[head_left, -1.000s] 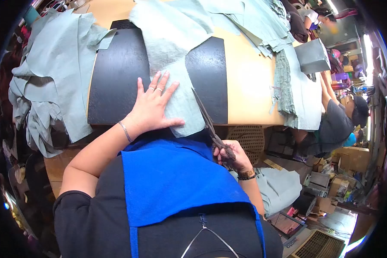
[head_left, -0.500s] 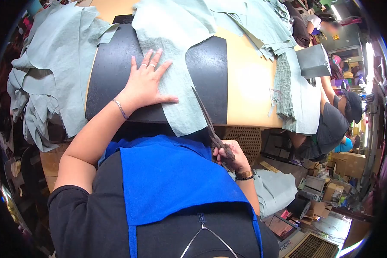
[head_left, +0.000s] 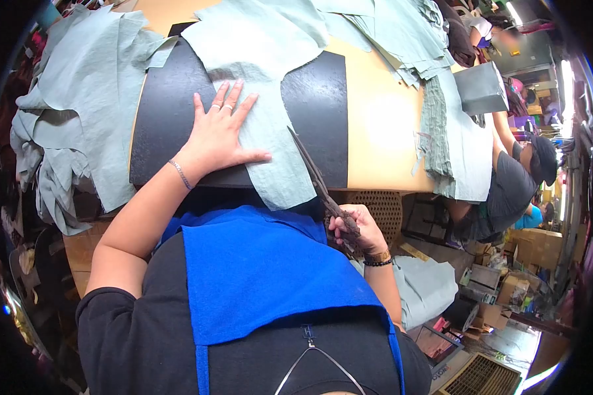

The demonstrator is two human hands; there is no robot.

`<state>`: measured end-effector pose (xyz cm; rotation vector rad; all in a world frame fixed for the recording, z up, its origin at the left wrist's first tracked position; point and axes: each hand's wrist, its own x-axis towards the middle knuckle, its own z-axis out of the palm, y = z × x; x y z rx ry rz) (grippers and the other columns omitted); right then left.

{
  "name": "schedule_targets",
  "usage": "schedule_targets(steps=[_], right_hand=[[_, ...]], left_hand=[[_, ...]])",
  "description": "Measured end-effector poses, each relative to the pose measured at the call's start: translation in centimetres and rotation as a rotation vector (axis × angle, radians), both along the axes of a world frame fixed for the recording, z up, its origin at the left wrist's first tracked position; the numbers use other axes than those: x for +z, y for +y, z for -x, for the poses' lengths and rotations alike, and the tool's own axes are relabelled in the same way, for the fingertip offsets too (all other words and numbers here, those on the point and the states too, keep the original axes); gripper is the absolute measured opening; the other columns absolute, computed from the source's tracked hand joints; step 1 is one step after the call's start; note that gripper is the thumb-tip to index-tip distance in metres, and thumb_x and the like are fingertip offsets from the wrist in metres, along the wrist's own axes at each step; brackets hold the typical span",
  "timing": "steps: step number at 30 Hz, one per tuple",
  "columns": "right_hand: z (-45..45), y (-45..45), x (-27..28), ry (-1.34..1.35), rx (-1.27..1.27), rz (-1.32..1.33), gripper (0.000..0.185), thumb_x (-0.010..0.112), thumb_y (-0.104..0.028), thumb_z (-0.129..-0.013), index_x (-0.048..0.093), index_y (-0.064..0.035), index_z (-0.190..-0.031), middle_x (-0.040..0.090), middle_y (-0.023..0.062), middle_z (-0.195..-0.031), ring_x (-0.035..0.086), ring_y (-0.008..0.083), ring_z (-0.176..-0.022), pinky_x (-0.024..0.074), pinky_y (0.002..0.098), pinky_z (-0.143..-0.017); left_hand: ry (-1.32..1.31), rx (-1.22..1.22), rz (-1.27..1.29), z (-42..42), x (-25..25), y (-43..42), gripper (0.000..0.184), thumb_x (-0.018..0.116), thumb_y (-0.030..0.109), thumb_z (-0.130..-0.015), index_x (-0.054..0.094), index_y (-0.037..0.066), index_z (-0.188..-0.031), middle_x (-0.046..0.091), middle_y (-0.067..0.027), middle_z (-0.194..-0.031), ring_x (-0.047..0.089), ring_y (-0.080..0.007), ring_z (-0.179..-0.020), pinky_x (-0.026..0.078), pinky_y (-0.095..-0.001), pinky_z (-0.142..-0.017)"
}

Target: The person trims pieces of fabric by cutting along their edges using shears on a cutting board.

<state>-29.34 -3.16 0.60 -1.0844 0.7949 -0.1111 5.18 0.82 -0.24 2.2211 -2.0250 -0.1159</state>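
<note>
While the left hand (head_left: 214, 140) lies spread on the cloth (head_left: 278, 174), the right hand (head_left: 364, 230) grips scissors (head_left: 313, 174) along its edge, bare board (head_left: 323, 125) alongside.

The left hand (head_left: 221, 139) is palm down, fingers (head_left: 245, 109) fanned toward the far side, thumb (head_left: 253, 156) stretched right. The left forearm (head_left: 143, 209) slants from a bent elbow (head_left: 114, 255) at near left up to the wrist (head_left: 186, 168). The right hand (head_left: 361, 227), nearer and to the right, has its fingers (head_left: 337, 228) curled closed above the right forearm (head_left: 385, 284).
</note>
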Motion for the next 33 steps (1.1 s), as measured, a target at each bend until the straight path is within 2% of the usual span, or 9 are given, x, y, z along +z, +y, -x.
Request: schedule_targets(steps=[6, 15, 20, 26, 29, 33], right_hand=[[-2.0, -0.6, -0.2, -0.06, 0.002, -0.024, 0.021, 0.066, -0.022, -0.087, 0.063, -0.0015, -0.082, 0.06, 0.002, -0.071, 0.056, 0.0076, -0.059, 0.0494, 0.023, -0.054], [-0.8, -1.0, -0.1, 0.021, 0.024, -0.003, 0.023, 0.067, -0.024, -0.086, 0.063, -0.002, -0.082, 0.061, 0.0029, -0.072, 0.057, 0.0081, -0.06, 0.0492, 0.0232, -0.054], [-2.5, -1.4, -0.3, -0.019, 0.017, 0.022, 0.03, 0.068, -0.031, -0.086, 0.063, -0.0008, -0.083, 0.062, 0.0029, -0.073, 0.058, 0.0084, -0.059, 0.0495, 0.0233, -0.054], [-2.0, -1.5, -0.3, 0.02, 0.03, 0.008, 0.027, 0.068, -0.027, -0.085, 0.063, -0.0011, -0.082, 0.062, 0.0044, -0.072, 0.058, 0.0092, -0.059, 0.05, 0.0238, -0.054], [-1.8, -1.2, 0.0, 0.015, 0.014, 0.0, 0.024, 0.068, -0.025, -0.085, 0.063, -0.0013, -0.082, 0.062, 0.0044, -0.072, 0.058, 0.0092, -0.059, 0.0502, 0.0238, -0.053], [-2.3, -1.5, 0.1, -0.022, 0.036, 0.003, 0.027, 0.068, -0.027, -0.086, 0.063, -0.0014, -0.082, 0.061, 0.0039, -0.07, 0.058, 0.0091, -0.057, 0.0493, 0.0228, -0.053]], left_hand=[[-0.049, -0.026, -0.03, 0.8, 0.3, 0.7, 0.113, 0.05, 0.085, -0.063, 0.026, 0.015, -0.148, 0.017, -0.0182, -0.153, 0.015, -0.0369, -0.142, 0.011, -0.0716, -0.103], [-0.015, -0.004, -0.015, 1.1, 0.3, 1.1, 0.114, 0.05, 0.086, -0.062, 0.028, 0.013, -0.146, 0.017, -0.0199, -0.153, 0.014, -0.0371, -0.142, 0.009, -0.0723, -0.103], [-0.031, 0.005, -0.028, 1.9, 0.5, 1.6, 0.113, 0.051, 0.086, -0.062, 0.028, 0.014, -0.146, 0.017, -0.0185, -0.153, 0.015, -0.0367, -0.142, 0.011, -0.0715, -0.103], [-0.092, -0.03, -0.037, 1.2, 1.5, 0.7, 0.095, 0.047, 0.078, -0.073, 0.04, 0.012, -0.14, 0.032, -0.0168, -0.147, 0.027, -0.0335, -0.138, 0.01, -0.0678, -0.106], [-0.13, -0.096, -0.22, -0.4, 3.3, -2.0, 0.086, 0.045, 0.074, -0.078, 0.045, 0.011, -0.137, 0.037, -0.0146, -0.144, 0.031, -0.0317, -0.135, 0.01, -0.0649, -0.108], [-0.135, -0.232, 0.137, -2.9, 1.2, -3.2, 0.094, 0.05, 0.079, -0.071, 0.045, 0.012, -0.136, 0.031, -0.0148, -0.148, 0.024, -0.0344, -0.139, 0.011, -0.0635, -0.109]])
